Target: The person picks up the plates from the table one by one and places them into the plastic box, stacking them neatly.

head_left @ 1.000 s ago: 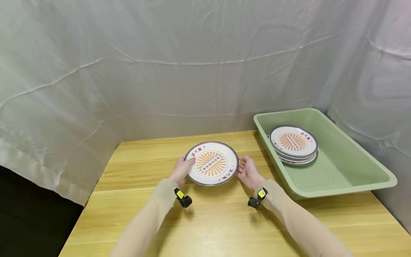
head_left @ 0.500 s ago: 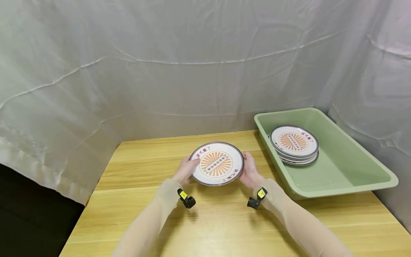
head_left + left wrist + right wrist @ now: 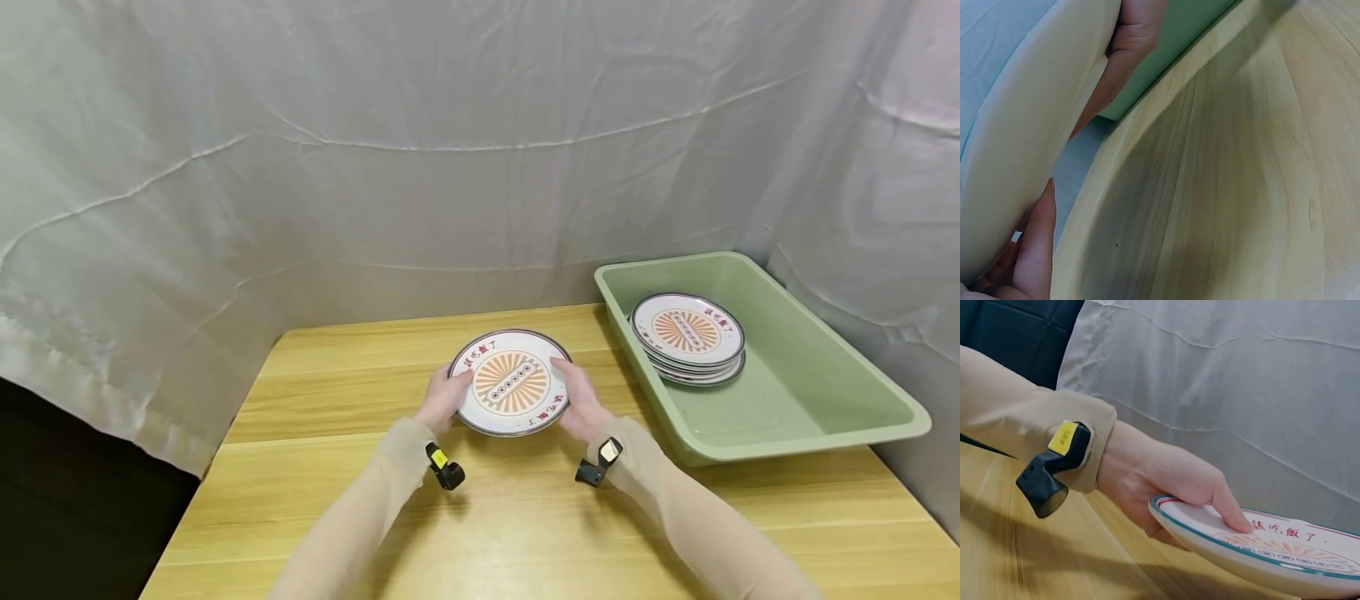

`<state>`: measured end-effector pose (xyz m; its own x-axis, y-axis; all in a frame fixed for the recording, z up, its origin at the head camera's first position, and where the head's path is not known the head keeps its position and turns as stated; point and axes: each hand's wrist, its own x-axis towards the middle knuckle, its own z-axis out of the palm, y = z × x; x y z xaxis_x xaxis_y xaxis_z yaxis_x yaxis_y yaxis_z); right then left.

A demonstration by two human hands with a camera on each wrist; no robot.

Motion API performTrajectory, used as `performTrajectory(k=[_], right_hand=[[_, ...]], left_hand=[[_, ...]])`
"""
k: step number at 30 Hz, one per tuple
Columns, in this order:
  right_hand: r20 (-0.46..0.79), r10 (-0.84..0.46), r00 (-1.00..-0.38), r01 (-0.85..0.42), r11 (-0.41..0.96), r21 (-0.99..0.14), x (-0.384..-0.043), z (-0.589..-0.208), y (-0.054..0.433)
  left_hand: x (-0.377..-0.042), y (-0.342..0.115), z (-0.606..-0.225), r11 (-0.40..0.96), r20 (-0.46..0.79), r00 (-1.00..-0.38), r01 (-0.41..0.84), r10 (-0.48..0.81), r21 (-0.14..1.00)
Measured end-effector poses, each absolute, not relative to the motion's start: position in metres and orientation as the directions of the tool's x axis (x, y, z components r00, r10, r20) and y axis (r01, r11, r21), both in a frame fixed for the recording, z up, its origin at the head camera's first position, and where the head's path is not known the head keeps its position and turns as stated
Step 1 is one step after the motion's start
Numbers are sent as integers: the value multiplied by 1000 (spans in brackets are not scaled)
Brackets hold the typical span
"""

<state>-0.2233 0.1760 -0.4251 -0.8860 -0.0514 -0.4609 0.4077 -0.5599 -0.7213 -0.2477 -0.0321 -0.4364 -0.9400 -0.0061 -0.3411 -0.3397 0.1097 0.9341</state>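
Observation:
A white plate [image 3: 510, 421] with a dark rim, red characters and an orange sunburst is held above the table between both hands. On its left edge my left hand [image 3: 444, 400] grips it, thumb on top and fingers underneath, as the left wrist view shows from below. My right hand [image 3: 582, 402] holds the opposite edge, its thumb lying on the plate's upper face. In the right wrist view the plate [image 3: 1254, 550] is tilted, with the left hand [image 3: 1166, 469] pinching its rim. The right hand [image 3: 1129, 50] shows beyond the plate's pale underside [image 3: 1035, 112] in the left wrist view.
On the right of the wooden table [image 3: 315, 483] stands a green plastic tub [image 3: 795, 408]. Several matching plates [image 3: 686, 333] are stacked inside it, towards its left wall. A grey curtain [image 3: 450, 217] hangs behind and along the sides. A camera is strapped to each wrist.
The plate and left hand have moved slightly right. My right hand, earlier with its fingers at the plate's edge, now has its thumb over the rim. The tub and stacked plates stay put.

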Motion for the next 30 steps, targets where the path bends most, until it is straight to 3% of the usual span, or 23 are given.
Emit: performTrajectory(k=[16, 30], right_hand=[[-490, 94, -867, 409, -425, -807, -220, -434, 172], [-473, -3, -881, 405, -523, -750, -217, -431, 175]], left_hand=[[-248, -31, -443, 136, -376, -927, -375, -19, 917], [-251, -34, -442, 45, -401, -913, -399, 70, 916]])
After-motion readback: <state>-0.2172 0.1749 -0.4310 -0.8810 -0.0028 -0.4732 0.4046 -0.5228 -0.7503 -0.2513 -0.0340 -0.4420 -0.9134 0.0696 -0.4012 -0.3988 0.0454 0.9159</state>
